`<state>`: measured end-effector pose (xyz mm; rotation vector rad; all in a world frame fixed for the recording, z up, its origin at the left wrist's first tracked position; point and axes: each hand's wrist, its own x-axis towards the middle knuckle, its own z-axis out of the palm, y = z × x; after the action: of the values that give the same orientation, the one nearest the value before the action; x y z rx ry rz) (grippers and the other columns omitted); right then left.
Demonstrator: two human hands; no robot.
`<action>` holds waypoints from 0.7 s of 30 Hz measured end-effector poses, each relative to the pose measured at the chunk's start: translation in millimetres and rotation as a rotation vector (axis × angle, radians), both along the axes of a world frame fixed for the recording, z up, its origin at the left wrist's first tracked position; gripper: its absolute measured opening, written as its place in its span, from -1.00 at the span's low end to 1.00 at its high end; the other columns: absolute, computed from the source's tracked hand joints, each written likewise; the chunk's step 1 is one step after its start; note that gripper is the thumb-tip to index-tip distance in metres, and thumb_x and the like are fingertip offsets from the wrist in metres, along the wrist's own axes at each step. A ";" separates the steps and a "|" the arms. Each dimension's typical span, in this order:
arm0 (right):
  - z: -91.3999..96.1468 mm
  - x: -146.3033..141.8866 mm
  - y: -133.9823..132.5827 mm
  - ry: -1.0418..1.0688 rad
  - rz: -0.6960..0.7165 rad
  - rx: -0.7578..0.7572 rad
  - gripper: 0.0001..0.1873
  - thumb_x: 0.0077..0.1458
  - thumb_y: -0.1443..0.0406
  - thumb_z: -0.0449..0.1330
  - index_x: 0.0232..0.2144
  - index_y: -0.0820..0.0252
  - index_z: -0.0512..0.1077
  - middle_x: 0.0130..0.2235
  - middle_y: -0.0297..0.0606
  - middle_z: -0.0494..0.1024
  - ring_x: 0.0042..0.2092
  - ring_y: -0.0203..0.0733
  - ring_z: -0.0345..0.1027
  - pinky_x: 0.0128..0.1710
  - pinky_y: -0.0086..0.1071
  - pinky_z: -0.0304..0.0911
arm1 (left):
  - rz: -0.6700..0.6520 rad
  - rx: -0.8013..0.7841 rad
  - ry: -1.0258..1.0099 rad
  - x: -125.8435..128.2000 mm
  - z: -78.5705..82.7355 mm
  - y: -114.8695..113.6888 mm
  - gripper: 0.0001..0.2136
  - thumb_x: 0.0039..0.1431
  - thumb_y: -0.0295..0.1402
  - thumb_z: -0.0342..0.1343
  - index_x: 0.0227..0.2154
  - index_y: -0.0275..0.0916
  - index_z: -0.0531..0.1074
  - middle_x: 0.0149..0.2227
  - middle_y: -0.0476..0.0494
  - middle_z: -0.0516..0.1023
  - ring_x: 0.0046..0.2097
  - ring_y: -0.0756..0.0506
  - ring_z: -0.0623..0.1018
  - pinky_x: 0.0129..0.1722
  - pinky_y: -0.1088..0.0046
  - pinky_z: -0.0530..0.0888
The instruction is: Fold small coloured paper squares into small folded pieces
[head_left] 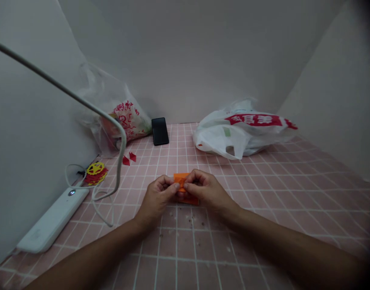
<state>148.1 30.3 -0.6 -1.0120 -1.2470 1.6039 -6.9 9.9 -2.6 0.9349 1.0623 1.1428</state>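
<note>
Between my hands is a small piece of orange paper, with a fold or crease along its middle. My left hand pinches its left side between thumb and fingers. On the other side, my right hand grips the paper with thumb and bent forefinger, the two thumbs almost meeting. Part of the orange sheet shows beneath the fingers, just above the tiled surface; whether it touches the surface I cannot tell. My fingers hide much of its shape.
A white plastic bag lies at the back right, another bag at the back left beside a black phone. Red paper pieces, yellow and red cut-outs and a white power bank lie left. A cable crosses the left.
</note>
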 end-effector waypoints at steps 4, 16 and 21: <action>-0.6 -0.1 0.4 -0.024 -0.016 0.012 -0.82 -0.14 0.30 0.26 -0.54 0.13 0.28 -0.50 -0.36 0.49 -0.42 -0.21 0.43 -0.33 -0.27 0.39 | -0.008 -0.009 -0.021 0.4 -0.2 -2.0 -0.71 -0.05 -0.23 0.37 -0.47 -0.27 0.38 -0.51 -0.01 0.58 -0.45 0.01 0.55 -0.32 0.46 0.49; -1.4 -2.5 -1.5 0.113 0.004 -0.066 -0.79 -0.15 0.32 0.29 -0.52 0.14 0.27 -0.51 -0.39 0.52 -0.43 -0.26 0.45 -0.32 -0.32 0.38 | 0.020 0.047 0.022 0.6 -3.1 -0.9 -0.75 0.01 -0.27 0.33 -0.48 -0.26 0.37 -0.53 0.01 0.57 -0.45 0.02 0.53 -0.33 0.49 0.47; -0.1 -2.4 -0.5 0.044 -0.020 -0.042 -0.83 -0.15 0.34 0.27 -0.53 0.15 0.30 -0.51 -0.37 0.52 -0.44 -0.26 0.44 -0.35 -0.34 0.36 | 0.038 0.031 0.029 0.2 -3.7 -0.8 -0.73 -0.01 -0.23 0.34 -0.48 -0.25 0.36 -0.54 0.00 0.57 -0.46 0.00 0.54 -0.33 0.45 0.47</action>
<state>145.7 29.7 -0.7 -1.0066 -1.1747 1.6350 -6.7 9.1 -6.3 0.9623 1.0925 1.1828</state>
